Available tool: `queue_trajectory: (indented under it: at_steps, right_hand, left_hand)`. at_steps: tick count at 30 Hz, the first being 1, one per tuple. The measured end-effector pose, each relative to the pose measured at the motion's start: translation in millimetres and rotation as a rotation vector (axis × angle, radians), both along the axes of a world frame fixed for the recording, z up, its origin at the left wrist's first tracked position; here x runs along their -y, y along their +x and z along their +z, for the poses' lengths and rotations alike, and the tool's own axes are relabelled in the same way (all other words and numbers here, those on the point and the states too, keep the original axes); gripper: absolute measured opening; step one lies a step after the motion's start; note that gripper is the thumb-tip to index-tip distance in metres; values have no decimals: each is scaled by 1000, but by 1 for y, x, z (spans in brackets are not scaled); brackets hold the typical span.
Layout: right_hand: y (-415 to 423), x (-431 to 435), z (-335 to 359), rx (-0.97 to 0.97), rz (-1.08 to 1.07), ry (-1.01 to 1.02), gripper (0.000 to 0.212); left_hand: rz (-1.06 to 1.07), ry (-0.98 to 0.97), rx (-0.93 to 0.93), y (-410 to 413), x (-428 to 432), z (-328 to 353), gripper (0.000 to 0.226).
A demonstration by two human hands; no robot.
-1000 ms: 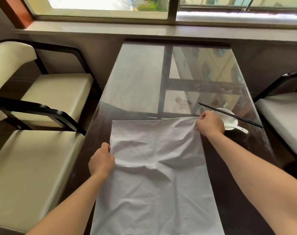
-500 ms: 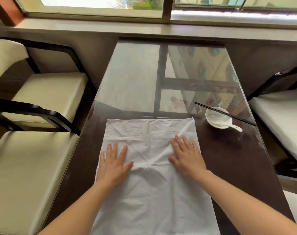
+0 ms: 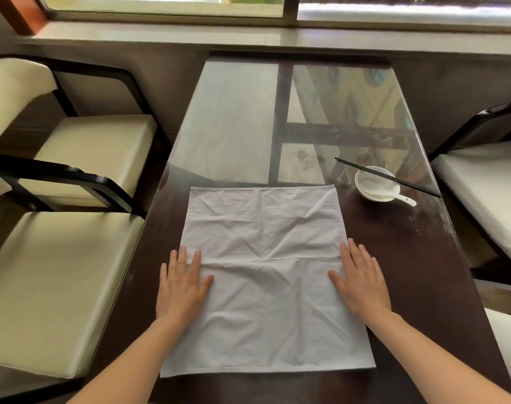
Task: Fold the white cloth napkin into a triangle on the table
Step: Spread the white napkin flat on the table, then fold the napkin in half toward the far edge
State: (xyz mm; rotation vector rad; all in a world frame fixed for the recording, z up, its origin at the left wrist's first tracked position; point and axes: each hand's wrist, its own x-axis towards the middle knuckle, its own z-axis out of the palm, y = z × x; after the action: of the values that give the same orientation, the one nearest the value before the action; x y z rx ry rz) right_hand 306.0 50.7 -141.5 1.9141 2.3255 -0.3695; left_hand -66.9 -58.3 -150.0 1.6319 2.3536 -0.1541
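The white cloth napkin (image 3: 266, 275) lies spread flat as a full square on the dark glass-topped table (image 3: 408, 258), with light creases across its middle. My left hand (image 3: 181, 284) rests palm down, fingers apart, over the napkin's left edge. My right hand (image 3: 360, 279) lies flat the same way over the right edge. Neither hand grips the cloth.
A small white bowl (image 3: 376, 183) with a white spoon sits at the table's right, black chopsticks (image 3: 388, 177) laid across it. Cream-cushioned chairs (image 3: 59, 287) stand to the left and right (image 3: 481, 193). A window sill runs along the far end.
Both hands let go of the napkin's far corner and left edge, pressed flat on its middle, then slid outward to its side edges. The napkin now lies smoother and fully in view.
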Motion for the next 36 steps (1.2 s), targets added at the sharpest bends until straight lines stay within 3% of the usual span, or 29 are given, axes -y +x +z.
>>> queue_trajectory:
  at_steps: [9, 15, 18, 23, 29, 36]
  right_hand:
    - [8, 56, 4, -62, -48, 5, 73]
    - [19, 92, 13, -203, -104, 65, 47]
    - [27, 101, 18, -238, -143, 10, 42]
    - [35, 123, 30, -230, -235, -125, 54]
    - [36, 136, 42, -280, -314, -162, 35]
    - [36, 133, 57, -456, -383, -262, 31]
  left_hand:
    - [62, 30, 28, 19, 51, 9, 70]
    - [121, 69, 51, 35, 96, 21, 57]
    - [113, 67, 61, 36, 114, 25, 46]
    - [296, 43, 148, 39, 133, 32, 52]
    - [438, 53, 261, 40, 137, 37, 46]
    - [468, 248, 390, 43, 136, 47, 23]
